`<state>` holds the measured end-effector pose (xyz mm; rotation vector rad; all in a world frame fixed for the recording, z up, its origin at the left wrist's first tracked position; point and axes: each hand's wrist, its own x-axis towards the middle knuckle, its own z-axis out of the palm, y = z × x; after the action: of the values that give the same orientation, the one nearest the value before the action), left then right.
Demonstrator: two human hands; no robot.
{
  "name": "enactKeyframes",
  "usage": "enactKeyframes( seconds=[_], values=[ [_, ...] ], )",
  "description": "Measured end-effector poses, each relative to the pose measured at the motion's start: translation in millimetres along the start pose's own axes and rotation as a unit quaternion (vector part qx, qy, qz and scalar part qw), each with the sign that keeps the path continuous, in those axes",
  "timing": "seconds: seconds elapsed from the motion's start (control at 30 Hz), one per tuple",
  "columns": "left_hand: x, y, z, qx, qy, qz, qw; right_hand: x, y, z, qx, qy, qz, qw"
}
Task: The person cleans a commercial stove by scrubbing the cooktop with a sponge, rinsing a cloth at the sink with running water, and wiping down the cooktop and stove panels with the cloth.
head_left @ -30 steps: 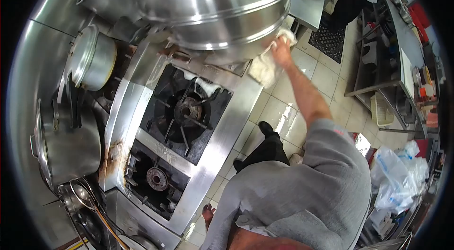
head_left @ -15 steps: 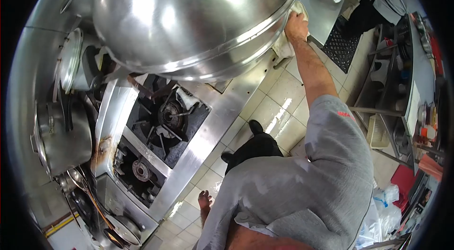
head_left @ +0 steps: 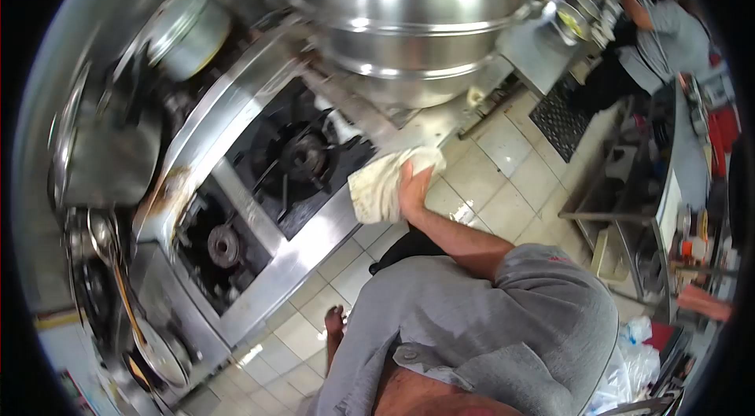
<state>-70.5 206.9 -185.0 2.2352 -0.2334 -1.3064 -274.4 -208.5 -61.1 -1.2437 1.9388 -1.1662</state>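
Observation:
My right hand (head_left: 414, 193) grips a folded, stained whitish cloth (head_left: 376, 189) over the front steel edge of the stove (head_left: 318, 239). Low by my side hangs my left hand (head_left: 335, 322), holding nothing, its fingers loosely bent and apart. Beyond the cloth stands a large stacked steel steamer pot (head_left: 409, 54) with a domed lid, on the far part of the stove. Nearest to the cloth is an uncovered burner (head_left: 305, 155) with a dark grate; a second burner (head_left: 224, 246) lies nearer to me.
Lidded pots (head_left: 185, 37) stand along the left wall, with ladles and a pan (head_left: 161, 357) below. At top right a co-worker (head_left: 668, 31) stands by a counter with bowls (head_left: 568, 21). A shelf unit (head_left: 629, 211) lines the right; a black mat (head_left: 562, 117) lies on the tiles.
My right hand has moved with the cloth from beside the steamer pot back toward me, over the stove's front edge. The view has shifted, so the pot appears smaller and farther off.

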Motion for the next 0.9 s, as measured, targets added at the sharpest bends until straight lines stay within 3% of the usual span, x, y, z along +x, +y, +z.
enactKeyframes(
  seconds=[0.03, 0.07, 0.13, 0.17, 0.23, 0.37, 0.43, 0.57, 0.63, 0.67, 0.73, 0.8, 0.83, 0.9],
  values=[
    [-20, 39, -7, 0.026, -0.005, 0.012, 1.000, -25, -2, 2, -0.001, -0.044, 0.006, 0.999],
    [-8, 30, -12, -0.090, 0.011, -0.014, 0.996, -51, -5, 4, -0.002, -0.087, 0.011, 0.996],
    [-6, 33, -32, -0.137, 0.029, -0.020, 0.990, -71, -10, -7, 0.061, -0.255, 0.090, 0.961],
    [-2, 27, -43, -0.163, 0.042, -0.014, 0.986, -72, -29, -16, 0.060, -0.272, 0.078, 0.957],
    [-5, 13, -62, -0.178, 0.079, -0.020, 0.981, -71, -89, -43, 0.131, -0.451, -0.027, 0.883],
    [-23, -30, -83, -0.214, 0.120, -0.065, 0.967, -63, -187, -18, 0.138, -0.518, -0.176, 0.825],
    [-34, -55, -83, -0.227, 0.124, -0.095, 0.961, -66, -222, 14, 0.143, -0.581, -0.158, 0.785],
    [-52, -103, -66, -0.279, 0.133, -0.158, 0.938, -95, -291, 99, 0.135, -0.460, -0.423, 0.769],
    [-69, -103, -52, -0.319, 0.159, -0.159, 0.921, -120, -318, 133, -0.019, -0.436, -0.438, 0.786],
    [-79, -101, -43, -0.347, 0.176, -0.153, 0.908, -132, -318, 160, -0.014, -0.448, -0.438, 0.779],
    [-93, -95, -26, -0.340, 0.192, -0.151, 0.908, -150, -295, 227, -0.123, -0.354, -0.528, 0.762],
    [-105, -96, -10, -0.323, 0.195, -0.166, 0.911, -156, -255, 276, -0.166, -0.371, -0.553, 0.727],
    [-107, -93, -3, -0.311, 0.188, -0.167, 0.917, -161, -242, 290, -0.209, -0.376, -0.580, 0.691],
    [-119, -113, 9, -0.300, 0.178, -0.177, 0.921, -174, -236, 283, -0.205, -0.381, -0.572, 0.697]
  ],
)
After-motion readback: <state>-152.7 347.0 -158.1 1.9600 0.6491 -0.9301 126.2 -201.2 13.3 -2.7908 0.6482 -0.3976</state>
